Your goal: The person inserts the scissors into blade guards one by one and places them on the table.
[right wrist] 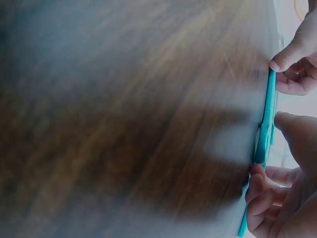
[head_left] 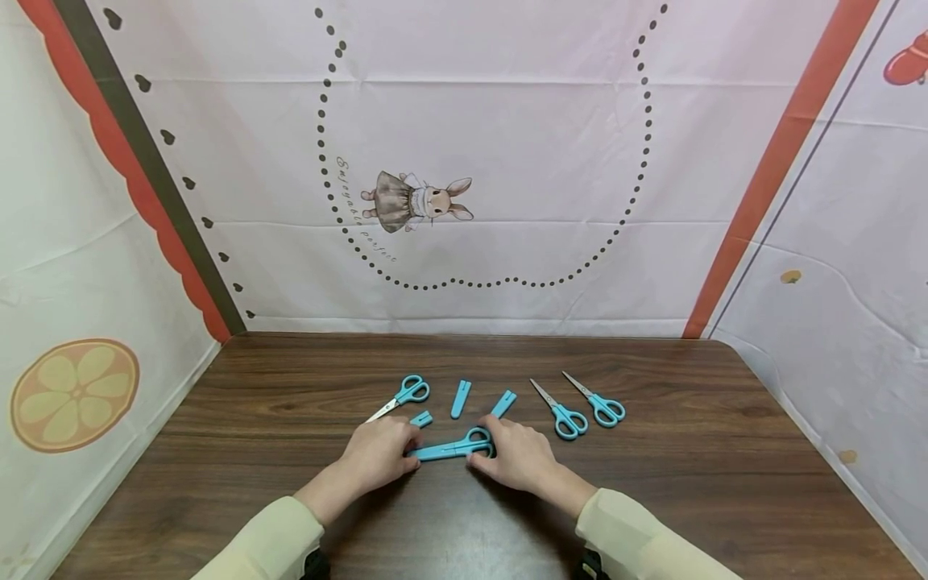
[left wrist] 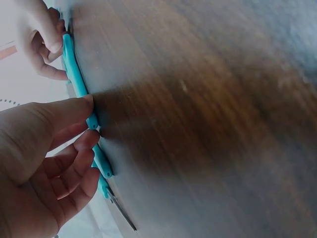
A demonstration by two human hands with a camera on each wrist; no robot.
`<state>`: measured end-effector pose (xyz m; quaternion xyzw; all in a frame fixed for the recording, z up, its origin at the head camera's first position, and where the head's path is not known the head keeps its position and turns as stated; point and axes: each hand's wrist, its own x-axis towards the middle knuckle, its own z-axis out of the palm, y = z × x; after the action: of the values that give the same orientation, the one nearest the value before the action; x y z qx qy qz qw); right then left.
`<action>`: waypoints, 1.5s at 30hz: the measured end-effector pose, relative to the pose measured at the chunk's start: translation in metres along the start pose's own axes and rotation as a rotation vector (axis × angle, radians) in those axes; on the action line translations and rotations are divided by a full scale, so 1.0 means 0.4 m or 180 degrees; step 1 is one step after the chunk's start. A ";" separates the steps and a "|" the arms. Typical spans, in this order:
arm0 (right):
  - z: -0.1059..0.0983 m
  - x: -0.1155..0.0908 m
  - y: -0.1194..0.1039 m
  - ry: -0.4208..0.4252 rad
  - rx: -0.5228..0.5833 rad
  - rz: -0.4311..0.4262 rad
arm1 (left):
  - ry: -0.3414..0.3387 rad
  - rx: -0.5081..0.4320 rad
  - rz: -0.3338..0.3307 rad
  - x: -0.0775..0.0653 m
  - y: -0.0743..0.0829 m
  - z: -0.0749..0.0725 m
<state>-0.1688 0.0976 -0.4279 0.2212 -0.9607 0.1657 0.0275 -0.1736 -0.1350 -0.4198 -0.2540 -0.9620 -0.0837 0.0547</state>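
A pair of scissors with light blue handles (head_left: 477, 441) lies across the front of the table, its blades inside a light blue blade cover (head_left: 438, 453). My left hand (head_left: 379, 453) pinches the cover's end between thumb and fingers. At the other end, my right hand (head_left: 520, 456) holds the handle loops. In the left wrist view the left thumb (left wrist: 74, 110) presses on the cover (left wrist: 77, 79). The right wrist view shows the right fingers (right wrist: 265, 191) around the handle end (right wrist: 262, 144).
Beyond my hands lie loose blue covers: one upright in view (head_left: 461, 399), another by the right fingers (head_left: 503, 403), a third partly hidden beside the left hand (head_left: 421, 419). Uncovered scissors (head_left: 413, 389) lie at left; two more pairs, one nearer (head_left: 569, 420) and one farther (head_left: 606, 409), at right.
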 end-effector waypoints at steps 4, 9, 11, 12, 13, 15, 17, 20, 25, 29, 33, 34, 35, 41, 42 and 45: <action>-0.001 0.001 -0.001 0.0017 0.0037 0.0053 | -0.0034 -0.0063 -0.0032 0.000 -0.003 -0.004; -0.003 -0.001 -0.002 0.0080 0.0063 0.0059 | -0.0027 -0.0130 -0.0081 0.001 -0.008 -0.009; -0.003 -0.003 -0.001 0.0130 0.0074 0.0033 | -0.0005 -0.0146 -0.0124 0.002 -0.009 -0.011; -0.003 -0.004 -0.001 0.0160 0.0080 0.0019 | 0.0009 -0.0146 -0.0138 0.002 -0.010 -0.012; -0.003 -0.005 0.000 0.0200 0.0082 0.0005 | 0.0035 -0.0140 -0.0147 0.002 -0.011 -0.013; -0.001 -0.007 0.003 0.0274 0.0087 -0.0035 | 0.0082 -0.0157 -0.0193 0.002 -0.012 -0.016; 0.001 -0.007 0.005 0.0359 0.0073 -0.0053 | 0.0151 -0.0188 -0.0219 0.002 -0.012 -0.017; 0.003 -0.008 0.008 0.0482 0.0056 -0.0070 | 0.0250 -0.0245 -0.0272 0.003 -0.014 -0.018; 0.003 -0.006 0.011 0.0616 0.0007 -0.0089 | 0.0374 -0.0270 -0.0385 0.003 -0.019 -0.017; 0.000 -0.003 0.014 0.0653 0.0034 -0.0115 | 0.0439 -0.0292 -0.0433 0.003 -0.025 -0.013; -0.005 0.002 0.016 0.0732 0.0079 -0.0149 | 0.0468 -0.0337 -0.0483 0.005 -0.030 -0.010; -0.006 0.004 0.016 0.0759 0.0079 -0.0154 | 0.0438 -0.0337 -0.0508 0.006 -0.030 -0.010; -0.008 0.005 0.015 0.0789 0.0086 -0.0160 | 0.0406 -0.0339 -0.0532 0.007 -0.031 -0.010; -0.012 0.015 0.013 0.0919 0.0139 -0.0175 | 0.0184 -0.0287 -0.0671 0.012 -0.034 -0.006; -0.012 0.017 0.013 0.0939 0.0133 -0.0181 | 0.0173 -0.0287 -0.0683 0.013 -0.035 -0.006; -0.013 0.023 0.012 0.1011 0.0128 -0.0208 | 0.0160 -0.0283 -0.0706 0.014 -0.036 -0.003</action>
<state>-0.1793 0.0998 -0.4233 0.2239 -0.9330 0.2167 0.1800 -0.1853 -0.1449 -0.4196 -0.1460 -0.9779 -0.1380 0.0578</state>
